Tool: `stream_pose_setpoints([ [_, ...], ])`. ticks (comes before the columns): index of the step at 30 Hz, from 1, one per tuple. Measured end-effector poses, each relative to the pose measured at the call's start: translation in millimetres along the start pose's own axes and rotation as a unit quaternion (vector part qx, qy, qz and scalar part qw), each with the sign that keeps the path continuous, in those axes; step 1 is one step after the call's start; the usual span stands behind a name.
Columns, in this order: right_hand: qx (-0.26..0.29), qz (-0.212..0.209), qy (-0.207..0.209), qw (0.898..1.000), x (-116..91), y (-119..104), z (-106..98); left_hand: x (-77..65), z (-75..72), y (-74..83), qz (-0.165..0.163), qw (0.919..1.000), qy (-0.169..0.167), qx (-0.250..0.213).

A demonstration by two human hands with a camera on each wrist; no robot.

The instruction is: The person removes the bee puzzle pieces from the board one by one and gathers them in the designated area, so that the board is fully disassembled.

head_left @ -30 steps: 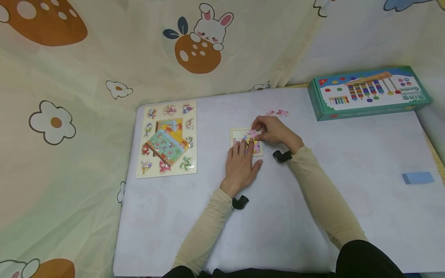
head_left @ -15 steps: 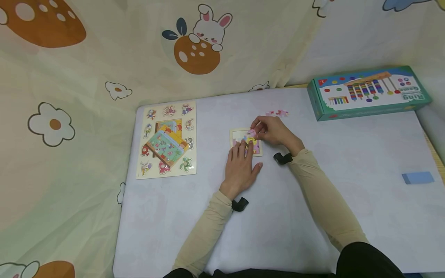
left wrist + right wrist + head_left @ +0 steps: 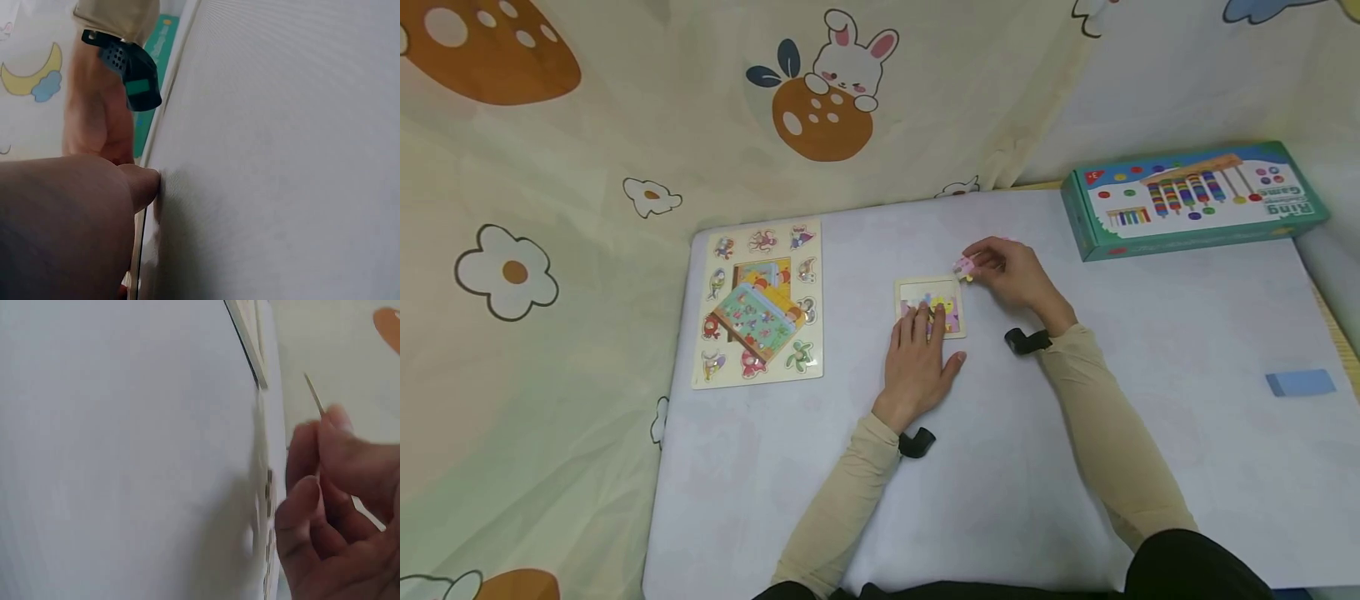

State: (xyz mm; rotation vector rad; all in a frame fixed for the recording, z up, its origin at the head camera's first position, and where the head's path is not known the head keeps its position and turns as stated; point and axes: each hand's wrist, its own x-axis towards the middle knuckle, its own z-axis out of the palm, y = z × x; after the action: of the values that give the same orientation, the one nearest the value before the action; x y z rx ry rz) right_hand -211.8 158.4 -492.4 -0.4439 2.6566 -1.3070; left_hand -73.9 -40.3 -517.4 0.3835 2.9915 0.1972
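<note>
My left hand (image 3: pixel 917 362) rests with its fingers extended over the lower part of a small, square puzzle tray (image 3: pixel 927 282). Pink, purple and yellow pieces show inside the tray, partly covered by those fingers. Just off the tray's upper right corner, my right hand (image 3: pixel 1013 271) pinches a pink puzzle piece (image 3: pixel 963 267) between thumb and fingers. Seen edge-on in the right wrist view, the puzzle piece (image 3: pixel 314 394) sticks out thin from the fingertips, raised above the table. In the left wrist view, the left thumb (image 3: pixel 145 185) lies close to the white tabletop.
More puzzle pieces (image 3: pixel 270 494) lie beneath the right hand, mostly hidden from the head view. A large sea-creature board (image 3: pixel 808 362) with two small picture puzzles (image 3: pixel 760 317) on it lies left. A green toy box (image 3: pixel 1195 200) sits back right, a blue block (image 3: pixel 1300 383) near the right edge.
The right hand has lifted a pink puzzle piece out of the tray and carried it up and to the right, now covering the loose pieces. My left hand has stayed in place.
</note>
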Motion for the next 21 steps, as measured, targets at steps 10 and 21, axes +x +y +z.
stream_pose_setpoints([
  [10, 0.023, 0.064, 0.14, 0.988, -1, 17, -15, -0.5, 0.1, -0.2, -0.001, 1.0, -0.007, -0.006],
  [21, 0.055, 0.135, 0.2, 0.969, -6, 25, -23, 0.1, 1.2, -0.9, -0.001, 0.9999, -0.007, -0.011],
])
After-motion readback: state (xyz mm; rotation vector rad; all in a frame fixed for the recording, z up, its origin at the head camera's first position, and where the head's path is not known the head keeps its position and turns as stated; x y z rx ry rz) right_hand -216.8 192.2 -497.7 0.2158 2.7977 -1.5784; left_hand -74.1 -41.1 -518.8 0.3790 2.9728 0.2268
